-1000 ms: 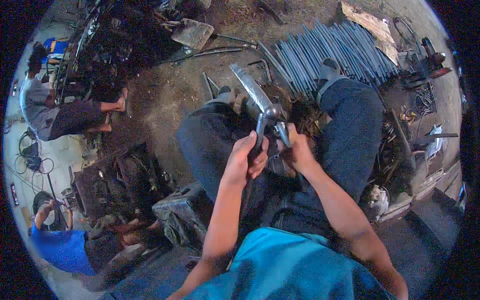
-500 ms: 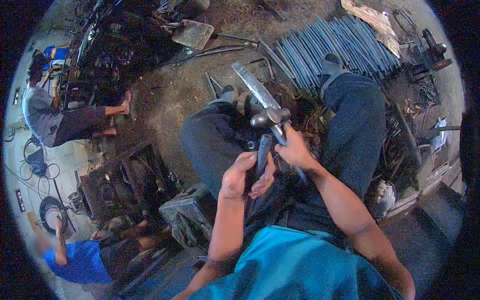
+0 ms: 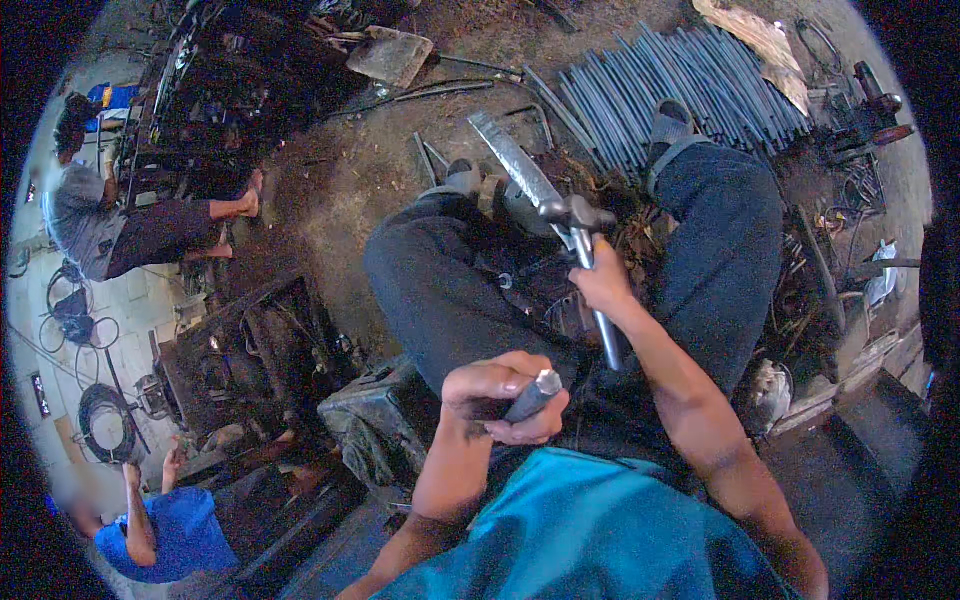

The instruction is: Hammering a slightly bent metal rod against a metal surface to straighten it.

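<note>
My left hand (image 3: 505, 398) is close to my body, its fingers wrapped round a short dark metal rod (image 3: 532, 396) whose bright blunt end points up. Farther forward and to the right, my right hand (image 3: 604, 280) grips a hammer by its shiny metal handle (image 3: 609, 345). The hammer head (image 3: 580, 213) sits just beyond the fist, near the end of a long silvery metal blade (image 3: 515, 165). That blade slants away to the far left between my feet. What supports it is hard to make out, and the hammer partly hides its near end.
A row of grey metal rods (image 3: 670, 90) lies beyond my right foot. A shovel blade (image 3: 390, 58) is at the far left. A dark box (image 3: 375, 415) stands by my left thigh. Two people, one in grey (image 3: 80, 215) and one in blue (image 3: 180, 530), sit at the left.
My left hand has drawn back toward my body, tipping the rod's end upward. My right hand has shifted slightly right with the hammer turned. The person in blue has both hands raised now.
</note>
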Tool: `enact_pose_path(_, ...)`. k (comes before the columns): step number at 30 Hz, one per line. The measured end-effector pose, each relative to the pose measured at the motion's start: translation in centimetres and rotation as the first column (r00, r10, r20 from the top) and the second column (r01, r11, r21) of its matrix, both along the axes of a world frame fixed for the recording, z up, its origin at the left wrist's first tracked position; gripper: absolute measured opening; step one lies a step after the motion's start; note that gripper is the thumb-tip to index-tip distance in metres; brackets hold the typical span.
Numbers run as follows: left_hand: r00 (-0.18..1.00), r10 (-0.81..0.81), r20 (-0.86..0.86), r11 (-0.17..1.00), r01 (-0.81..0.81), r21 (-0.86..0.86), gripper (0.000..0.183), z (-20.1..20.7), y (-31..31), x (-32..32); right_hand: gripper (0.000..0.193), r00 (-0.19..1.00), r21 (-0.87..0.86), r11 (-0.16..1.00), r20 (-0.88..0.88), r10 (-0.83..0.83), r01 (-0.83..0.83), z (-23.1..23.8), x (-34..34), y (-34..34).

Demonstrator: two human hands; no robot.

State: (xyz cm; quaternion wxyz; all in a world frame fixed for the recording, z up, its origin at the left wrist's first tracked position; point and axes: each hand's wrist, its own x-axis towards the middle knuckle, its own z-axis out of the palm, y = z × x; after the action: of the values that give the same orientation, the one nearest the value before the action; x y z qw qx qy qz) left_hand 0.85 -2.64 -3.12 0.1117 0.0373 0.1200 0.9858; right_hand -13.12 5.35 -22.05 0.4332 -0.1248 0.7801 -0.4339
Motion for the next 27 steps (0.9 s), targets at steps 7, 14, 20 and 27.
enact_pose_path(7,0.997,0.064,0.040,0.996,-0.062,-0.057,0.054,0.5,-0.4,-1.1,0.044,0.998,0.030,0.999,-0.064,0.019,-0.017,1.1,-0.1,0.5)
enact_pose_path(14,0.932,0.331,0.147,0.553,-0.066,-0.831,0.074,3.5,-0.4,-1.3,0.031,0.888,0.049,0.970,-0.392,0.239,-0.240,1.5,1.0,-0.2)
enact_pose_path(20,0.945,0.189,0.267,0.790,0.015,-0.613,0.077,4.6,-0.4,-0.9,0.031,0.897,-0.023,0.978,-0.403,0.182,-0.209,1.0,1.3,-0.1)
enact_pose_path(27,0.978,0.101,0.182,0.787,0.034,-0.617,0.070,5.0,-0.3,-1.8,0.035,0.870,0.095,0.976,-0.443,0.219,-0.197,1.2,1.0,0.3)
